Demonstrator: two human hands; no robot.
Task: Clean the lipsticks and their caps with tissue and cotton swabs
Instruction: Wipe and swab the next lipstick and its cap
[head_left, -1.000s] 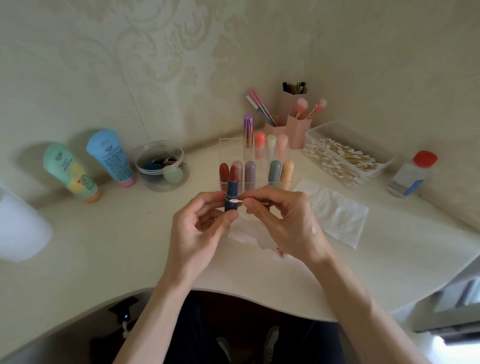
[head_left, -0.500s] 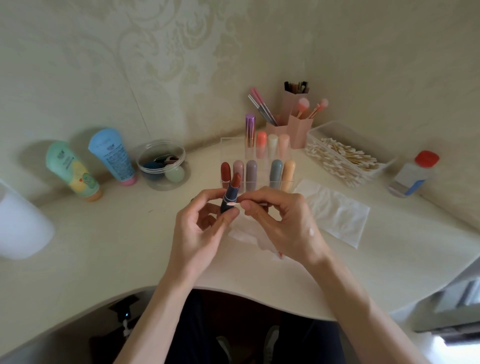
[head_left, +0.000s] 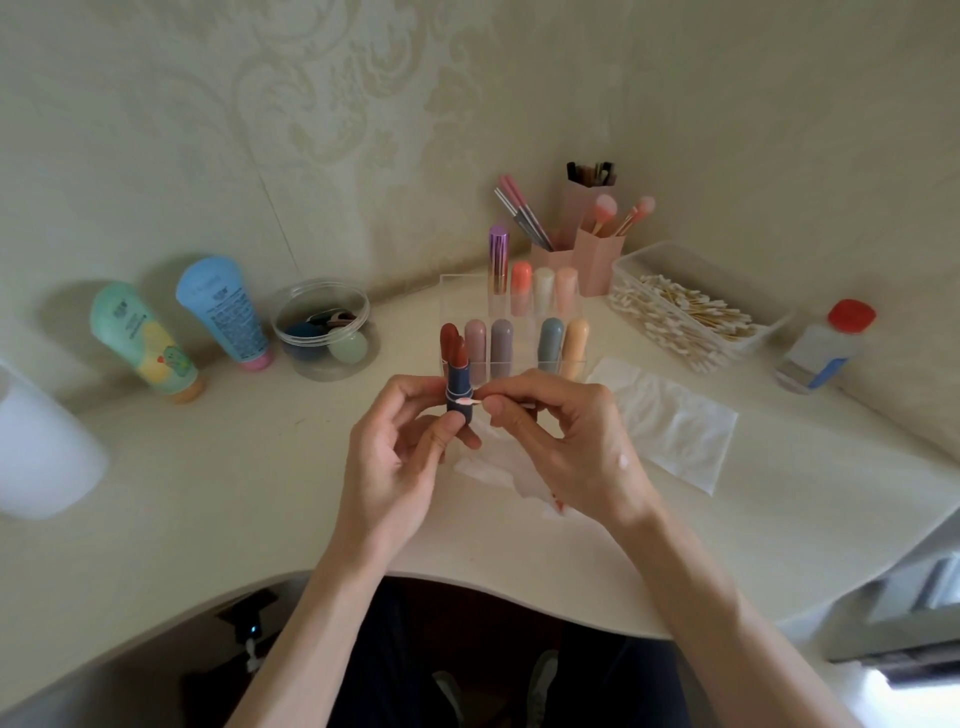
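The left hand (head_left: 395, 457) grips an open lipstick (head_left: 460, 387) by the lower part of its dark blue tube, fingers and thumb curled round it. It stands nearly upright, with the red-brown bullet raised above the fingertips. The right hand (head_left: 566, 447) pinches a cotton swab (head_left: 470, 402) between thumb and forefinger. The swab lies almost level, and its pink-stained tip touches the side of the tube at the pale band, just above the left thumb.

Both hands hover over the worktop (head_left: 208, 493). A crumpled tissue (head_left: 493, 465) lies directly beneath them, and red marks show on it near the right wrist. A flat tissue (head_left: 670, 423) lies just to the right of the right hand.

Just beyond the fingertips stands a clear organiser (head_left: 452, 283) with capped lipsticks upright in two rows. Beyond the right hand and further right sits a clear box of cotton swabs (head_left: 691, 312), with a red-capped bottle (head_left: 826, 348) past it. Pink brush holders (head_left: 597, 254) stand behind the organiser. Beyond the left hand are a round clear tub (head_left: 324, 327) and, further left, a blue tube (head_left: 223, 312) and a green tube (head_left: 143, 343).
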